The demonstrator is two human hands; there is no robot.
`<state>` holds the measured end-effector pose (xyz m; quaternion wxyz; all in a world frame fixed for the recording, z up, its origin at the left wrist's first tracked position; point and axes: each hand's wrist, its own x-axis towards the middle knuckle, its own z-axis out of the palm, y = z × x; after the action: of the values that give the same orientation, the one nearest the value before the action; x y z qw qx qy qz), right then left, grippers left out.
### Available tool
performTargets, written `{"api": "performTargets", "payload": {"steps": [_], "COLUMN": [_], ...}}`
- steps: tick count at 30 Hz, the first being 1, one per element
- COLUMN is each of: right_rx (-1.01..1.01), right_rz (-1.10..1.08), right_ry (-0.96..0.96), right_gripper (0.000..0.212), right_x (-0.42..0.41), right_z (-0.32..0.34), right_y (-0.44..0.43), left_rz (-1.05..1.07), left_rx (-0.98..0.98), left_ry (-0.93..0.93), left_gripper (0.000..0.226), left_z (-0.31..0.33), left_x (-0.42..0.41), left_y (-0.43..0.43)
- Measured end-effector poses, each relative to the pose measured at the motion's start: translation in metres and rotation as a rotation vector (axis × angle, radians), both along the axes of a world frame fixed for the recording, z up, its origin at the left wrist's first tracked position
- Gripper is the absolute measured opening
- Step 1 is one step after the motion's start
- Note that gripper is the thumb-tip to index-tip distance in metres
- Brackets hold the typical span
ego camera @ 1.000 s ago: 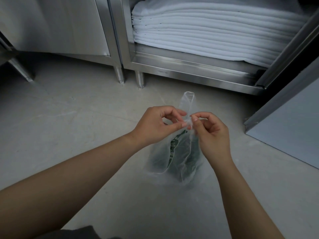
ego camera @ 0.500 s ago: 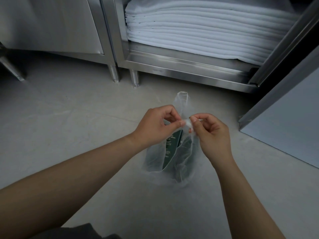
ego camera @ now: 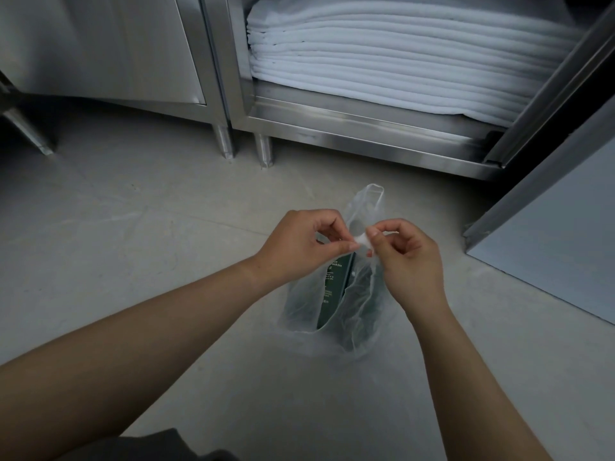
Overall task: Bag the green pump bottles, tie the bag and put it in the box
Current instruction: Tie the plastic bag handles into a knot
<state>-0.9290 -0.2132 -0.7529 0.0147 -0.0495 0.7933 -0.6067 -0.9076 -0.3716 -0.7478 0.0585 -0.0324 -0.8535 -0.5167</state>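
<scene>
While the clear bag [ego camera: 336, 304] with green bottles [ego camera: 332, 291] sits on the floor [ego camera: 133, 234], left hand [ego camera: 299, 241] and right hand [ego camera: 407, 257] pinch its handles together.

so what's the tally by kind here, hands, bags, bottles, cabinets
hands: 2 (left hand, right hand)
plastic bag: 1
green bottle: 1 plain; any others blurred behind plastic
steel cabinets: 2 (towel cabinet, neighbouring cabinet)
towel stack: 1
total: 7
</scene>
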Motion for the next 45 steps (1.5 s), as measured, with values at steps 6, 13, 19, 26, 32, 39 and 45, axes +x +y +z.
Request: {"api": "performTargets", "payload": {"steps": [6, 13, 19, 26, 32, 39, 45], "right_rx": [-0.006, 0.137, 0.337, 0.464, 0.409, 0.011, -0.026], "right_rz": [-0.004, 0.168, 0.131, 0.111, 0.139, 0.138, 0.170], "right_ry": [-0.010, 0.134, 0.361, 0.412, 0.362, 0.047, 0.008], "right_gripper": [0.008, 0.031, 0.025, 0.016, 0.003, 0.004, 0.006], "right_x": [0.002, 0.003, 0.000, -0.001, -0.004, 0.001, -0.001], "right_z": [-0.002, 0.004, -0.003, -0.006, -0.003, 0.008, 0.010], "right_y": [-0.002, 0.002, 0.003, 0.000, -0.001, -0.007, -0.006], "left_rz": [0.115, 0.260, 0.218, 0.150, 0.112, 0.130, 0.120], "left_rx": [0.039, 0.179, 0.204, 0.204, 0.148, 0.190, 0.239], "left_ry": [0.025, -0.092, -0.114, -0.132, -0.064, 0.033, 0.024], "left_gripper": [0.010, 0.009, 0.011, 0.008, 0.012, 0.009, 0.015], "left_z": [-0.001, -0.004, -0.003, -0.001, 0.001, -0.001, -0.003], "left_x": [0.001, -0.005, -0.004, -0.002, 0.000, 0.000, -0.003], "left_y": [0.003, 0.001, -0.001, -0.003, -0.004, 0.000, 0.001]}}
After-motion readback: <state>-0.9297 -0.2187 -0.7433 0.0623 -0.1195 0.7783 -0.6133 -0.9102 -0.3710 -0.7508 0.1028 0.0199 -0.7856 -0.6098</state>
